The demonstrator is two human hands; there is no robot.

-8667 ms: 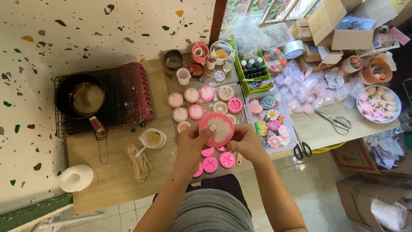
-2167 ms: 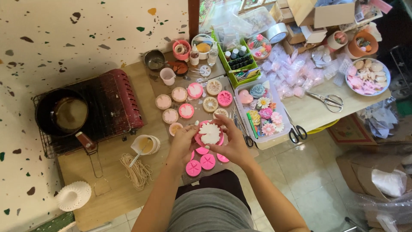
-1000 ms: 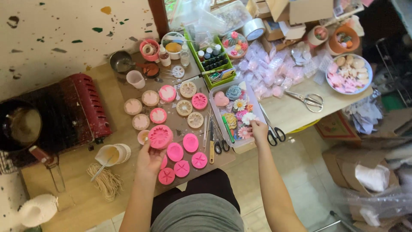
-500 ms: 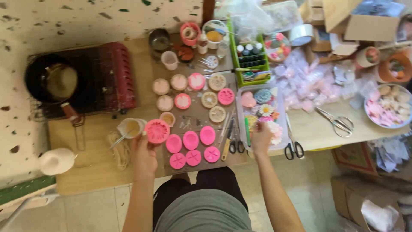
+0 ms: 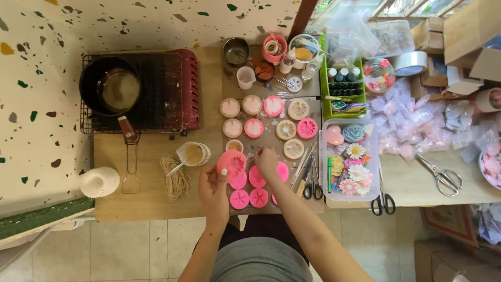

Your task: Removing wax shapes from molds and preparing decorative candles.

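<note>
Pink round silicone mould, cavity side up, sits pinched in our left hand just above the small pink moulds on the brown work board. Our right hand hovers beside it, fingers curled loosely, gripping nothing we can make out. Clear tray of flower soaps lies right of the board, scissors between.
</note>
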